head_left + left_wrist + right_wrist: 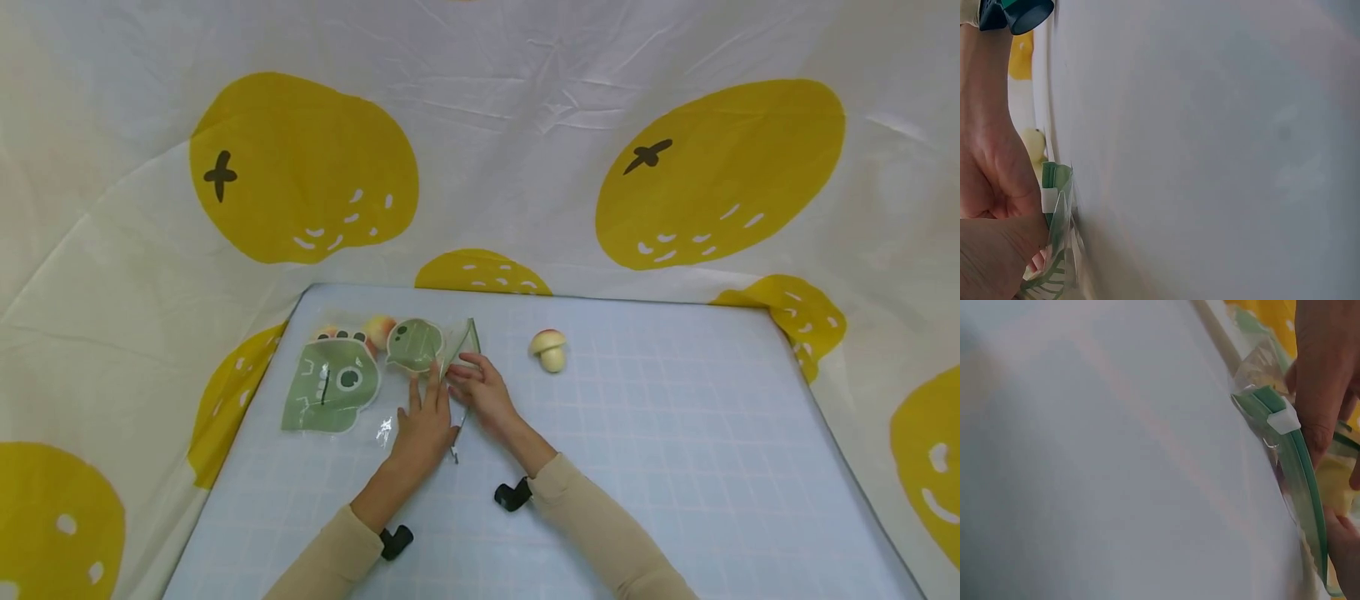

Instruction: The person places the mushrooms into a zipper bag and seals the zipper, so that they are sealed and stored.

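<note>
- Hands meet at the middle of the table, both working one clear zip bag (459, 354) with a green seal strip and a small white slider (1283, 419).
- Left hand (424, 425) lies with fingers mostly straight and slightly spread, pointing away from the person, touching the bag's near edge; the left wrist view shows its thumb side pressed against the plastic.
- Right hand (480, 387) has fingers curled round the bag's edge, pinching the plastic just beside the slider; exact finger positions past the strip cannot be told.
- Bag stands partly on edge, just right of a small round green pouch (413, 344) with a cartoon face.
- Larger green pouch (330, 385), flat and glossy, lies to the left; a peach-coloured toy fruit (379, 327) sits behind the two pouches.
- Toy mushroom (549, 348), pale with a tan cap, stands well apart to the right.
- Table cover (675, 433) is pale blue with a faint grid, smooth.
- Backdrop (525, 125) is creased white cloth printed with big yellow fruit shapes.
- Beige sleeves; a dark strap at each wrist.
</note>
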The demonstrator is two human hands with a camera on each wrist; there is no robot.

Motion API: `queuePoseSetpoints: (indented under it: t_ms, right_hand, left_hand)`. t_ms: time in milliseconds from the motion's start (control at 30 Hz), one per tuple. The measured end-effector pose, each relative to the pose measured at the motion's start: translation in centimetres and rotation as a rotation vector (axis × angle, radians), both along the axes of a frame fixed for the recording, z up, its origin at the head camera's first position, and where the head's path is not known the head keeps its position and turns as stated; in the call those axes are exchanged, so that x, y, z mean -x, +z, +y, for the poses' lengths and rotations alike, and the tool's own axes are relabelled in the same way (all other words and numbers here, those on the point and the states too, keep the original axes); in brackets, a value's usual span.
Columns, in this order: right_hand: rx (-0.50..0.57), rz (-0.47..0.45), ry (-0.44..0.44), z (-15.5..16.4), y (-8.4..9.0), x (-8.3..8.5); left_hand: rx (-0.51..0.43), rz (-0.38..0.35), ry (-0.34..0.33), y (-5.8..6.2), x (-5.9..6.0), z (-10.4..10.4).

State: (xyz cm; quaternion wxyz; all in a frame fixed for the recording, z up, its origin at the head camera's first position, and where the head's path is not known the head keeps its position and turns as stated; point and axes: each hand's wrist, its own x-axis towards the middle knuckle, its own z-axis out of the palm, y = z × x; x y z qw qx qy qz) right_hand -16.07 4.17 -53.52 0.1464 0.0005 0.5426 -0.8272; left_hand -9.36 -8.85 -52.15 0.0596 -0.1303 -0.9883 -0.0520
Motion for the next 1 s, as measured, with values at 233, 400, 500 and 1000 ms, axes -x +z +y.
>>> queuePoseSetpoints:
  t_ms: [233, 400, 500, 1000]
  right_hand:
    - [0.022, -0.025, 0.046, -0.8, -0.3, 0.0]
    - [0.054, -0.065, 0.040, -0.8, -0.3, 0.2]
    - [0.052, -0.081, 0.035, -0.6, -0.3, 0.2]
    - [-0.026, 0.121, -0.030, 2.0, 0.3, -0.3]
  left_hand:
    - [-0.040, -0.038, -0.014, -0.1, 0.0, 0.3]
    - [-0.049, -0.065, -0.007, -0.2, 0.0, 0.4]
    - [-0.055, -0.077, 0.002, -0.3, 0.1, 0.3]
    - [-0.091, -0.111, 0.021, -0.5, 0.3, 0.1]
